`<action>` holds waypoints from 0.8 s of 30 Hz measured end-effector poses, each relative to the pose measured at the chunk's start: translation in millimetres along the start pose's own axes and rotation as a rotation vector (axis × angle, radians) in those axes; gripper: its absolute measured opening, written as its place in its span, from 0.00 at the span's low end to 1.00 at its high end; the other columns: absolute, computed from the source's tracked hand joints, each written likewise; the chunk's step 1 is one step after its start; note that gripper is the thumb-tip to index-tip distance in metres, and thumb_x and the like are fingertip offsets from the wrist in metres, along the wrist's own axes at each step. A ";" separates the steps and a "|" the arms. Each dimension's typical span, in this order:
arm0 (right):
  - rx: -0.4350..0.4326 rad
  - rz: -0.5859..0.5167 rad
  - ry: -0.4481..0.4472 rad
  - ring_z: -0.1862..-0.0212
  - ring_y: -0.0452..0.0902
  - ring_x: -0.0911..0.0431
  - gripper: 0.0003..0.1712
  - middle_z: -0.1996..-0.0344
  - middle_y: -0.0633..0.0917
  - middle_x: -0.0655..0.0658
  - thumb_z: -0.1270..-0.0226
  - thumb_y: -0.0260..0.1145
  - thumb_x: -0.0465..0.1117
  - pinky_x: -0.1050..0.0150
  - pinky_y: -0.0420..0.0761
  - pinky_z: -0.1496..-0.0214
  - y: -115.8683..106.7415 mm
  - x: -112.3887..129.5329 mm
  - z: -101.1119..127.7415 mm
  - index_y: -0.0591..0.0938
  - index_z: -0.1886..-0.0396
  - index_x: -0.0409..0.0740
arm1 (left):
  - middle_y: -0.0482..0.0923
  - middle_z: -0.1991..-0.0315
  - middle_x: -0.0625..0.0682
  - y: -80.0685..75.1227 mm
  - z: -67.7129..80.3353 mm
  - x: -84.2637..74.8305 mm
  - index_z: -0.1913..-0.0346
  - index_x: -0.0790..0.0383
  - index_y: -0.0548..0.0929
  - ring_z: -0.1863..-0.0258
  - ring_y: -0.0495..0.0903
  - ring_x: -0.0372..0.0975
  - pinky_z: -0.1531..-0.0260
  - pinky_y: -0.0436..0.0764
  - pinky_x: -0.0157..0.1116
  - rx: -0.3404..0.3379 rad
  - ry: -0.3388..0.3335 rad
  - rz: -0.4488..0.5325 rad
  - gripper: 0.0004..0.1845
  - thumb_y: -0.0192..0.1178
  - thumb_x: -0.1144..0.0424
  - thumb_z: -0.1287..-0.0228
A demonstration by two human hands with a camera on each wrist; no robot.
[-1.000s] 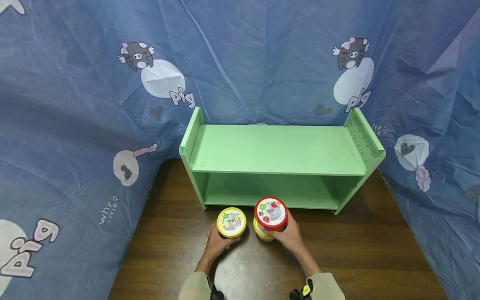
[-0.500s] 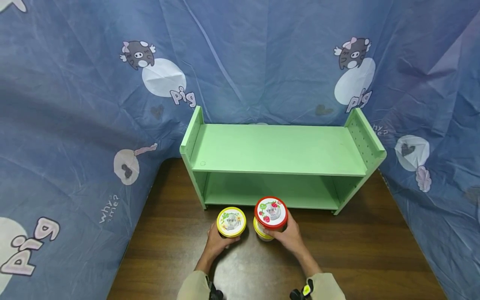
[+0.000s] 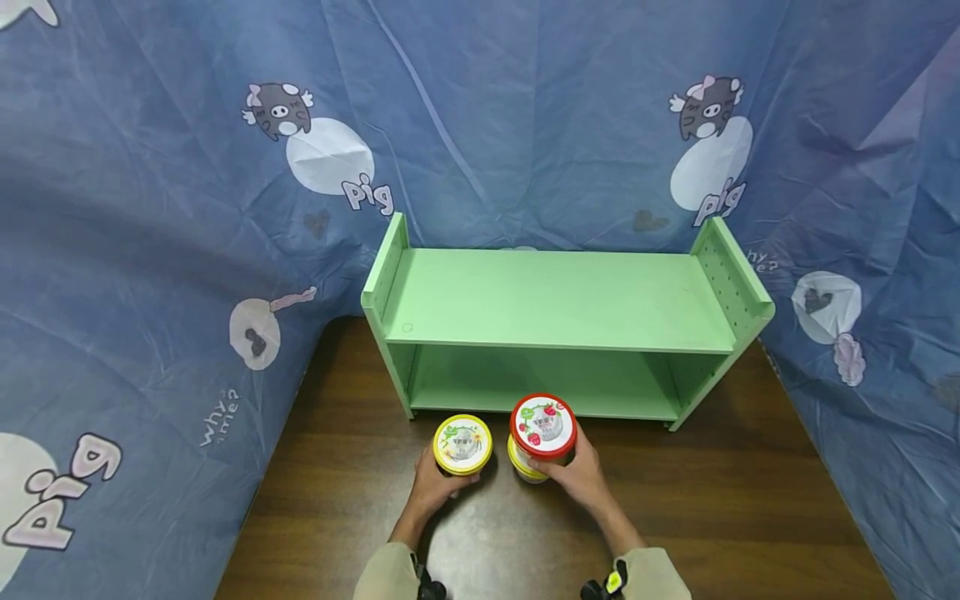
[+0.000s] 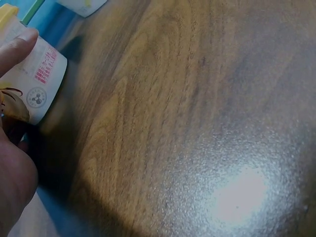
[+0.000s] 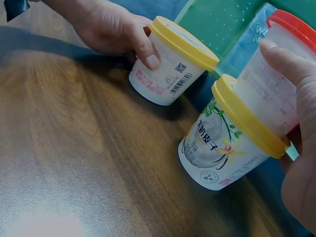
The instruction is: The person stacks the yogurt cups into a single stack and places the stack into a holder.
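Note:
In the head view my left hand [image 3: 432,486] grips a white tub with a yellow lid [image 3: 462,445], thumb along its near side. This tub stands upright on the table, as the right wrist view shows. My right hand [image 3: 584,474] holds a tub with a red lid [image 3: 542,426], its lid printed with strawberries. Beneath that one is a second yellow-lidded tub [image 5: 217,148], upright on the wood and partly hidden from above. The base of the red-lidded tub rests over the yellow lid, and my right thumb [image 5: 281,59] lies along its wall.
A light green two-tier shelf [image 3: 547,300] stands just beyond the tubs, with raised side panels. Brown wooden table [image 3: 315,517] surface spreads around the hands. Blue curtain [image 3: 480,125] with pig prints hangs behind and at both sides.

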State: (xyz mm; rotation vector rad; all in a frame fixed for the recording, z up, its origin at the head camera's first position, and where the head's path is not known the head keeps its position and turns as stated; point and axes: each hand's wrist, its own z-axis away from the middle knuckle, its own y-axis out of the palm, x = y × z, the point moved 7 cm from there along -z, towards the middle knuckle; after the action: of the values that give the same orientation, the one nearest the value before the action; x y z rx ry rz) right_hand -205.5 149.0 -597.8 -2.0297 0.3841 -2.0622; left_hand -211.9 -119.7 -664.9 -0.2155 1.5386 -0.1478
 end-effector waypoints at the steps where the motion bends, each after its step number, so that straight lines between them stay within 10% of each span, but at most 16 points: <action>1: -0.001 0.000 0.001 0.37 0.71 0.50 0.57 0.40 0.79 0.42 0.62 0.82 0.45 0.48 0.67 0.32 -0.1 0.2 0.3 0.64 0.29 0.46 | 0.80 0.50 0.60 0.2 0.2 -0.6 0.38 0.55 0.72 0.82 0.78 0.33 0.84 0.80 0.36 0.004 0.004 0.009 0.47 0.81 0.69 0.70; 5: 0.001 -0.008 0.004 0.36 0.71 0.50 0.57 0.40 0.79 0.41 0.61 0.82 0.45 0.48 0.67 0.32 0.2 0.2 0.3 0.63 0.28 0.45 | 0.80 0.49 0.59 -1.7 0.3 -1.0 0.37 0.56 0.71 0.78 0.79 0.32 0.82 0.80 0.35 -0.001 -0.001 0.018 0.48 0.82 0.66 0.70; 12: 0.006 -0.001 0.014 0.37 0.71 0.51 0.57 0.40 0.79 0.42 0.61 0.82 0.45 0.48 0.67 0.32 1.1 -3.5 0.2 0.63 0.28 0.46 | 0.81 0.46 0.53 -5.6 0.6 -3.1 0.35 0.54 0.71 0.50 0.77 0.32 0.46 0.74 0.27 -0.033 0.016 -0.039 0.51 0.83 0.62 0.71; 24: 0.003 -0.008 0.012 0.36 0.70 0.50 0.58 0.39 0.79 0.41 0.61 0.82 0.46 0.47 0.66 0.31 1.9 -4.9 0.1 0.63 0.28 0.47 | 0.79 0.43 0.56 -10.2 10.4 -31.6 0.34 0.61 0.69 0.43 0.75 0.38 0.38 0.69 0.35 -0.057 0.014 -0.025 0.50 0.81 0.70 0.68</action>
State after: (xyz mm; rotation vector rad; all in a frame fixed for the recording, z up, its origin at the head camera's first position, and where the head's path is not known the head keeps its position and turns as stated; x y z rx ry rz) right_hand -205.3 148.9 -603.1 -2.0219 0.3757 -2.0788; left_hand -202.1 -121.8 -631.6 -0.2792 1.5559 -0.1261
